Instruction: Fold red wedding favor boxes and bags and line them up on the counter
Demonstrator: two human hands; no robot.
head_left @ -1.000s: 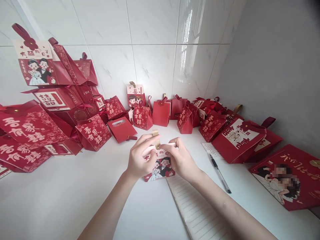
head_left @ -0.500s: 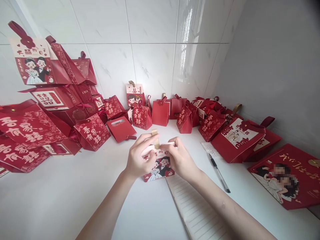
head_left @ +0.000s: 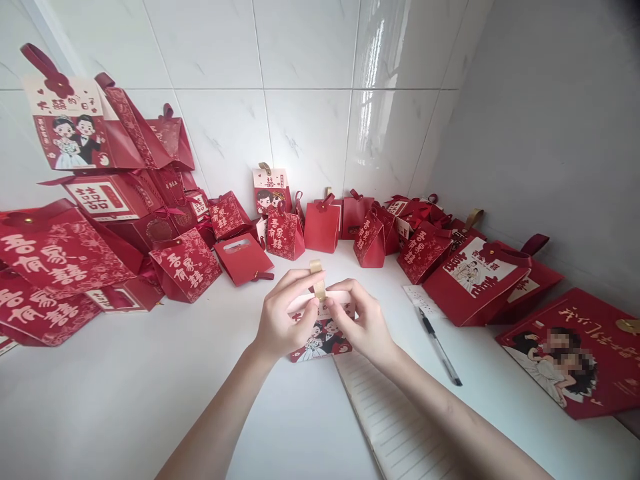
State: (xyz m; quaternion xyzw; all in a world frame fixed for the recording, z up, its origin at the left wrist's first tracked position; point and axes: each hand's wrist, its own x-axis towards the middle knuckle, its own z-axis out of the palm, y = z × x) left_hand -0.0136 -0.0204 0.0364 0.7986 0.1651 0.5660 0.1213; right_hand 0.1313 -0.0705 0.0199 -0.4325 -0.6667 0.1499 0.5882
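A small red-and-white wedding gift box (head_left: 316, 345) with a cartoon couple on its front stands upright in front of me, held between both hands. From its top edge a gold ribbon loop (head_left: 316, 267) sticks up. My left hand (head_left: 281, 319) is closed on the box's upper left, thumb at the front by the ribbon's foot and a finger behind, across the loop. My right hand (head_left: 369, 321) pinches the upper right edge, its thumb just right of the ribbon. The fingers cover part of the print and the fastening.
A lined notebook (head_left: 400, 417) lies under my right forearm, with a black pen (head_left: 441, 348) to its right. Red boxes are stacked at the left (head_left: 117, 197), others line the tiled wall (head_left: 300, 47), and larger ones (head_left: 475, 283) stand at the right.
Both hands and the box have shifted slightly right. My right hand's fingers have moved in, and its thumb now presses the front of the top edge beside the ribbon.
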